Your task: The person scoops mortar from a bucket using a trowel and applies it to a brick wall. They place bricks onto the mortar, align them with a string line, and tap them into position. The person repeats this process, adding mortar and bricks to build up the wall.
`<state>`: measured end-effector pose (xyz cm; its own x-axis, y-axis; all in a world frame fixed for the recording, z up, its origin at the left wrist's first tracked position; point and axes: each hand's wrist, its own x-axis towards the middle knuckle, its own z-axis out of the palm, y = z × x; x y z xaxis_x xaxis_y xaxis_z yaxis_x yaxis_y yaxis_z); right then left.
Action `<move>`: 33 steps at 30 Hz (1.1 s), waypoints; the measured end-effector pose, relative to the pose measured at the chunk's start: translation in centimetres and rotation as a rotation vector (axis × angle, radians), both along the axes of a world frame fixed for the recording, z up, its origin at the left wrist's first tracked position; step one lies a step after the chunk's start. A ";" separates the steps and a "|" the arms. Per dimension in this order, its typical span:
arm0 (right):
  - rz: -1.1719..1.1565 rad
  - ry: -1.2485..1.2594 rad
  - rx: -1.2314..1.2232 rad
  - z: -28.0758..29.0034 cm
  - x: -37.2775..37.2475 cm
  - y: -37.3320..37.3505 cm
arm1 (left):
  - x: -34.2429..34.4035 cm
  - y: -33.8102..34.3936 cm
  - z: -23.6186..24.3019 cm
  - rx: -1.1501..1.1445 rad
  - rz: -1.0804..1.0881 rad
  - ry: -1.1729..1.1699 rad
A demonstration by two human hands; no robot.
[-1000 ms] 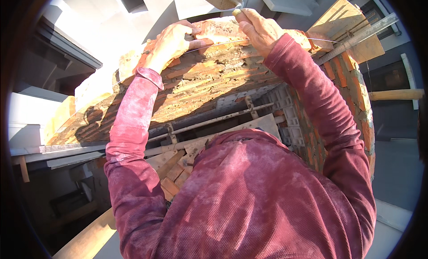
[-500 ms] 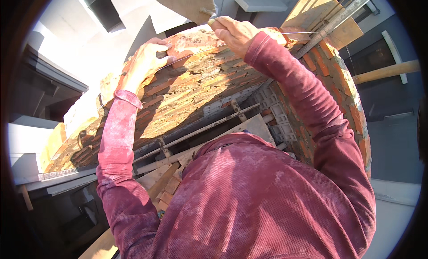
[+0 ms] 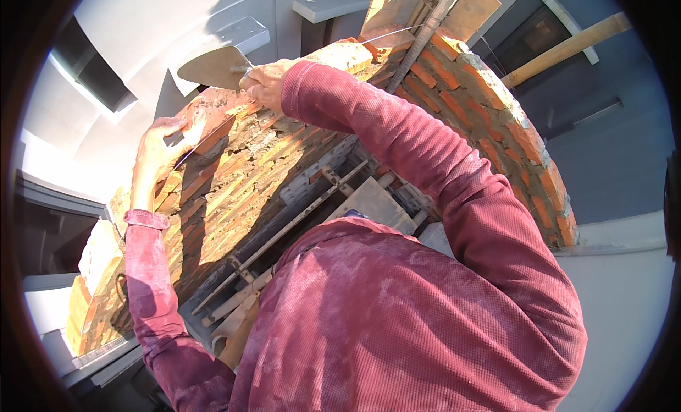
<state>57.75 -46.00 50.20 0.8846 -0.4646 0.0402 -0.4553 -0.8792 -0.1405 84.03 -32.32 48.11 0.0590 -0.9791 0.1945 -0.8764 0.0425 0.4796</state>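
Note:
My right hand (image 3: 266, 84) is closed round the handle of a trowel, whose flat metal blade (image 3: 209, 68) sticks out leftward over the top of a brick wall (image 3: 248, 171). Lower and to the left, my left hand (image 3: 162, 146) grips a reddish brick (image 3: 211, 103) on the wall's top course, thumb and fingers at its edge. A thin string (image 3: 389, 34) runs along that edge, passing beside both hands. Rough mortar joints cover the wall's inner face. My dusty maroon sleeves and shirt fill much of the lower view.
A second brick wall (image 3: 528, 146) curves down the right. A metal bar (image 3: 418, 43) stands at the corner beside boards (image 3: 475, 14), with a wooden pole (image 3: 560, 53) beyond. Below are a rail (image 3: 277, 242), a board (image 3: 372, 202) and pipes. Grey building surfaces (image 3: 106, 149) surround the walls.
The view has turned, so wall and hands sit further left, more slanted. My right hand and trowel have come left and down, nearer my left hand, which stays on the brick.

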 end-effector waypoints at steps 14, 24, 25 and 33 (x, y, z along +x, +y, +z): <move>-0.163 -0.030 0.042 3.3 -2.0 2.0 | -0.4 -0.2 -0.2 0.014 0.069 -0.127; -0.024 -0.114 -0.061 2.1 -2.7 2.2 | 0.4 -0.4 -1.2 -0.089 0.056 -0.146; -0.014 -0.128 -0.100 2.2 -2.8 2.4 | 0.4 -0.3 -1.2 -0.081 0.059 -0.152; 0.158 -0.085 -0.124 4.3 -2.4 2.3 | 0.3 0.0 -0.8 -0.004 0.070 -0.171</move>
